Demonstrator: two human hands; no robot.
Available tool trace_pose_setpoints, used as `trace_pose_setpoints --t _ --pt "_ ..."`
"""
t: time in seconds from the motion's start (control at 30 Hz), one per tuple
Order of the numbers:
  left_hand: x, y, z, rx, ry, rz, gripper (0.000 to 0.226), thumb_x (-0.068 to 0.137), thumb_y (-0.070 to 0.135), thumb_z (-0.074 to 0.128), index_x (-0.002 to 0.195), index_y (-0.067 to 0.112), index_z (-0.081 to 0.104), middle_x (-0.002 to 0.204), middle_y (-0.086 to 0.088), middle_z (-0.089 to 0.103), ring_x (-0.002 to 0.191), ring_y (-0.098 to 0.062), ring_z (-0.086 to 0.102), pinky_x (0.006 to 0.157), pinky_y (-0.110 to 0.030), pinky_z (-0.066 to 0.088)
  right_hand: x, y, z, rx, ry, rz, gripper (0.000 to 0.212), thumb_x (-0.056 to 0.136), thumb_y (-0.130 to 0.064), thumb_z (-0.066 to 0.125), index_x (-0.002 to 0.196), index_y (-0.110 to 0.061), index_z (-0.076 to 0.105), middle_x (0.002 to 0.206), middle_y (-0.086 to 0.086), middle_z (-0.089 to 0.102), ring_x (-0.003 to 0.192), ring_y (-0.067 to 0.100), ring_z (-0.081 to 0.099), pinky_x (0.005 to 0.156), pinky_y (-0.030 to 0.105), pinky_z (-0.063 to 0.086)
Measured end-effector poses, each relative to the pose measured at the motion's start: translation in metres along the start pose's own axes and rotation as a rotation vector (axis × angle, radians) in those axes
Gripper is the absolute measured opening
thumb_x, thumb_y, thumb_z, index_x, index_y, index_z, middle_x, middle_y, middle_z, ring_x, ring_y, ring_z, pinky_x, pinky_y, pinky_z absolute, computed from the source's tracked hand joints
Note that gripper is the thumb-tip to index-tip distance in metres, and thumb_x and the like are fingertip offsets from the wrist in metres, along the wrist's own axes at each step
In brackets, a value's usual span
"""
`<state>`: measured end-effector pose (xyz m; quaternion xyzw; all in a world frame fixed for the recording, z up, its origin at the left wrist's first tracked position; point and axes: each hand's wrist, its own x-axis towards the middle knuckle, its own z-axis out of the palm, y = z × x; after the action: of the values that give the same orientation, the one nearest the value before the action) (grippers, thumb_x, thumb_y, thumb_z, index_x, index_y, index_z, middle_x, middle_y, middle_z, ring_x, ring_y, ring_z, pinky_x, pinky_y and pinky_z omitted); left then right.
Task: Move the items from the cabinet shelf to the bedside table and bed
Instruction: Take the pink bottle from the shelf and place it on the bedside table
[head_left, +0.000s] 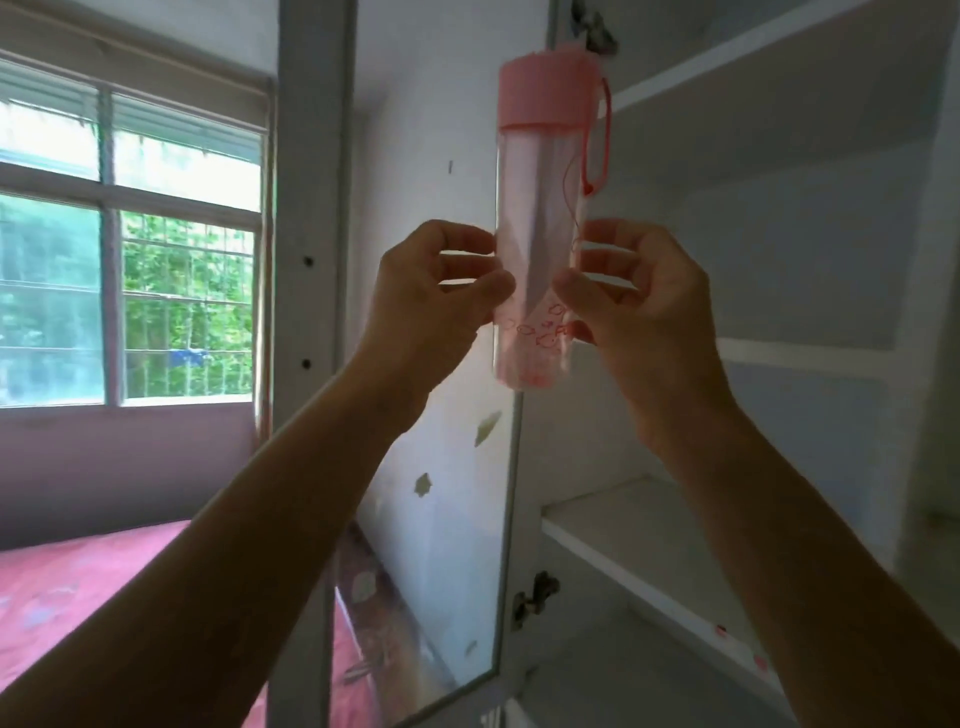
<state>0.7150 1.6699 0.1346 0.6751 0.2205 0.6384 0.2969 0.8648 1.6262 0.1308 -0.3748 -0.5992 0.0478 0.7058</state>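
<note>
Holding: both hands carry a clear, pink-tinted bottle (540, 208) up in the air, arms stretched forward and raised.
Left hand: the left hand (431, 301) has its fingers and thumb curled, pinching the bottle's left side in its lower half.
Right hand: the right hand (639, 312) grips the opposite side at about the same height, thumb in front and fingers curled behind.
Bottle: close to upright, base down, with red drawn marks near the base between the two thumbs.
Cap: a pink cap (550, 91) closes the top end.
Strap: a pink strap (602, 140) hangs from the cap down the bottle's right side.
Bottle's place: in front of the hinged edge of the open door (436, 467), just left of the cabinet (779, 234) opening, higher than the lower shelf (649, 545).
Door: swung open, with a glass pane carrying pale stickers; a metal hinge (535, 597) sits at its lower right edge.
Lower shelf: white, with small pink spots near its front edge.
Bed: the bed (78, 597) with a red patterned cover lies at lower left, under the window (130, 249).
Window: barred, green leaves outside.
</note>
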Motion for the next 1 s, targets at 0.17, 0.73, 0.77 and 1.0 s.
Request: trace_pose_setpoints --t 0.17,0.73,0.77,1.0 --pt "-0.02 0.01 -0.051 0.101 0.065 -0.002 0.027 0.092 0.015 0.068 0.117 0.011 0.06 0.11 -0.002 0.07 0.099 -0.015 0.071 0.083 -0.031 0.062 -0.02 -0.011 0.045 0.074 -0.06 0.01 0.039 0.089 -0.022 0.075 0.125 -0.02 0.059 0.119 -0.002 0.07 0.103 0.017 0.072 0.087 0.038 0.063" --pt "-0.121 0.066 -0.243 0.359 0.282 -0.003 0.023 0.087 0.017 0.074 0.107 0.022 0.064 0.104 0.004 0.074 0.092 -0.009 0.073 0.084 -0.033 0.061 -0.12 -0.092 0.204 0.276 -0.252 0.025 0.039 0.087 -0.032 0.075 0.122 -0.031 0.057 0.115 -0.013 0.068 0.102 0.009 0.07 0.092 0.032 0.061" --pt "-0.128 0.07 -0.254 0.365 0.295 -0.009 0.023 0.087 0.017 0.074 0.107 0.023 0.064 0.103 0.004 0.074 0.091 -0.008 0.074 0.083 -0.032 0.062 -0.127 -0.098 0.212 0.289 -0.263 0.021 0.038 0.087 -0.032 0.075 0.121 -0.032 0.057 0.113 -0.016 0.067 0.101 0.007 0.07 0.09 0.028 0.061" --pt "-0.176 0.082 -0.321 0.434 0.401 -0.067 0.023 0.086 0.014 0.075 0.103 0.026 0.065 0.102 0.002 0.076 0.091 -0.009 0.074 0.085 -0.035 0.061 -0.175 -0.122 0.272 0.415 -0.36 0.036 0.037 0.087 -0.027 0.075 0.12 -0.031 0.059 0.115 -0.011 0.068 0.101 0.008 0.07 0.085 0.025 0.061"
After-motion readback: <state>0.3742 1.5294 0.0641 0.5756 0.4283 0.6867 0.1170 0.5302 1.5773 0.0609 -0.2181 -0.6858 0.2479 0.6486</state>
